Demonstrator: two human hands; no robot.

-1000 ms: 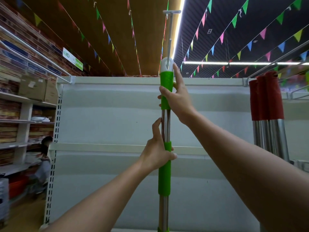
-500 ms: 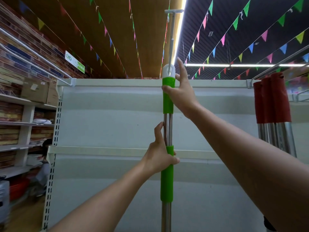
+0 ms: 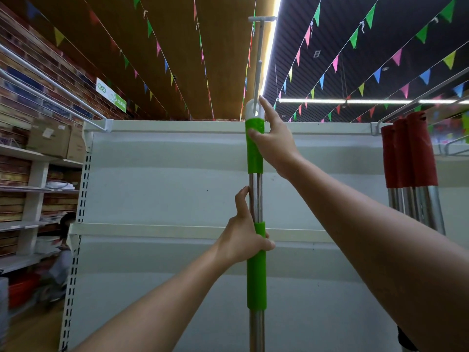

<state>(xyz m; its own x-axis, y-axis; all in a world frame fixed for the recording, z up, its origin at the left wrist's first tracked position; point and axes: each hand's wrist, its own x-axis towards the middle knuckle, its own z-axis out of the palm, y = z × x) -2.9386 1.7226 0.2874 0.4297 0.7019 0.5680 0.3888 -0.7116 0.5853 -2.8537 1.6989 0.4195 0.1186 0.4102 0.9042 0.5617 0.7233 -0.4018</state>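
A steel pole with green grips (image 3: 256, 275) stands upright before me; its white end cap with a hole meets a white hanging hook (image 3: 259, 59) that reaches toward me from the shelf top. My left hand (image 3: 243, 237) grips the lower green sleeve, thumb lying up along the metal shaft. My right hand (image 3: 274, 141) holds the upper green grip between thumb and fingers, index finger stretched up beside the cap. The pole's lower end runs out of view.
A white shelf back panel (image 3: 177, 174) with a bare shelf edge fills the front. Red-gripped steel poles (image 3: 411, 158) hang at the right. Shelves with cardboard boxes (image 3: 50, 141) and a crouching person (image 3: 63, 240) are at the left. Bunting crosses the ceiling.
My right hand has slid up to the top of the green grip, with the index finger now beside the white cap. The left hand keeps its hold on the lower sleeve.
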